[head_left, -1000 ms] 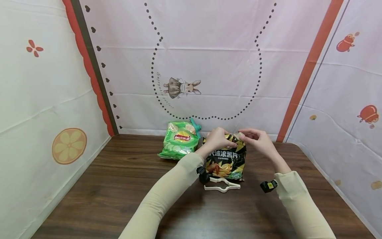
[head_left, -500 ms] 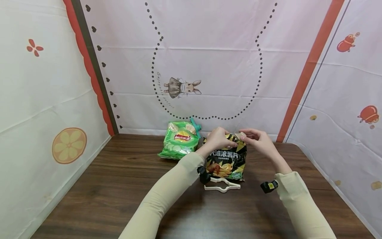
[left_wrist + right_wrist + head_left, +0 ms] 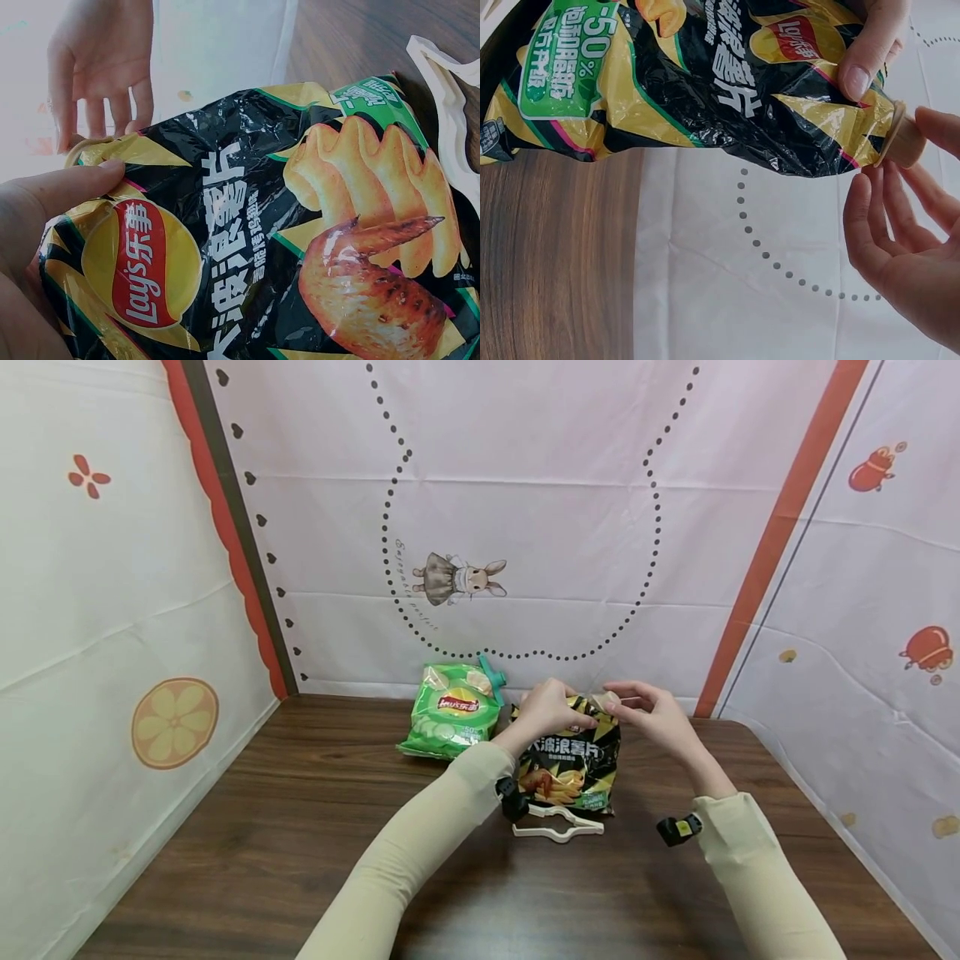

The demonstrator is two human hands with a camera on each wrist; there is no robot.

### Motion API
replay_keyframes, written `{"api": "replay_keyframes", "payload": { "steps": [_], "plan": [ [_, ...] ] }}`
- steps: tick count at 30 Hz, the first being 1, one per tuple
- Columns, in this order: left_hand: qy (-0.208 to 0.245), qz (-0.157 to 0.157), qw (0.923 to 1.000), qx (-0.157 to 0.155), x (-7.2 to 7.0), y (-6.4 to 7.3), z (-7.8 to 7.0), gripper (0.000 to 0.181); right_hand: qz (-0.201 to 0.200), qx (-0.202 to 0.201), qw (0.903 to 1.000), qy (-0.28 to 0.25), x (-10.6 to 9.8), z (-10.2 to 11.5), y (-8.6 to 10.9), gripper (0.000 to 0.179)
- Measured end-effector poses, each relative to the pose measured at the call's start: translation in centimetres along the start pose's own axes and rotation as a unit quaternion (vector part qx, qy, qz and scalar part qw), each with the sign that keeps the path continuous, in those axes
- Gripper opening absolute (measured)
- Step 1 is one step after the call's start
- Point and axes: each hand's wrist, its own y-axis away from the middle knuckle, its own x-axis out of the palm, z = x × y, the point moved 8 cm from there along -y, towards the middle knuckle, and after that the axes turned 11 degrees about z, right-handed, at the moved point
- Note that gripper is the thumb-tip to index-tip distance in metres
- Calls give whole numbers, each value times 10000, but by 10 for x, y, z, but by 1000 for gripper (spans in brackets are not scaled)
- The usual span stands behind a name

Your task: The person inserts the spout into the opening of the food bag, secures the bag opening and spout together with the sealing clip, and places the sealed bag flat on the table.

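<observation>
A black and yellow Lay's chip bag (image 3: 558, 764) stands upright on the table. My left hand (image 3: 549, 706) grips its top edge, the thumb (image 3: 75, 187) lying across the front and the other fingers mostly hidden behind. At the bag's upper right corner sits a small beige spout-like piece (image 3: 904, 139) with a flat rim against the foil. My right hand (image 3: 651, 714) pinches this piece between thumb and fingertips, as the right wrist view shows. A white clip frame (image 3: 558, 833) with two bowed arms lies just in front of the bag.
A green Lay's chip bag (image 3: 452, 714) stands to the left, with a teal clip (image 3: 492, 678) across its upper right corner. The brown wooden table (image 3: 322, 827) ends at a printed cloth (image 3: 525, 535) behind, with more cloth along both sides.
The right hand and the beige piece have shifted very slightly to the right at the bag's corner. The left hand, both bags and the white clip frame stay in place.
</observation>
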Motion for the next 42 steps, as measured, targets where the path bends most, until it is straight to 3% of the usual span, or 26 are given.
{"api": "replay_keyframes", "payload": {
  "steps": [8, 11, 14, 17, 22, 28, 35, 38, 42],
  "plan": [
    [-12, -66, 10000, 8, -2, 0, 0, 21, -230, 169, 9996, -24, -3, -4, 4, 49],
    [-21, -47, 10000, 48, -1, 1, -1, 21, -985, 198, 9944, 315, -11, -4, 16, 49],
    [-3, 13, 9999, 104, 1, 2, -2, 21, -1988, 105, 9775, 692, -19, -2, 37, 42],
    [39, 3, 9999, 147, 0, 2, -3, 21, -2367, -171, 9671, 921, -16, -1, 54, 32],
    [82, -37, 9998, 201, -2, 3, -3, 21, -1719, -563, 9763, 1190, 7, -8, 67, 18],
    [86, -54, 9997, 228, -4, 4, -2, 22, -428, -896, 9861, 1336, 43, -21, 76, 14],
    [82, -33, 9997, 228, -5, 5, -2, 22, 1110, -1059, 9807, 1214, 83, -37, 84, 16],
    [96, -14, 9997, 224, -5, 5, -2, 22, 1428, -1034, 9765, 1240, 94, -41, 86, 17],
    [114, 7, 9997, 233, -4, 4, -3, 23, 1549, -1129, 9716, 1386, 101, -43, 86, 19]
  ]
}}
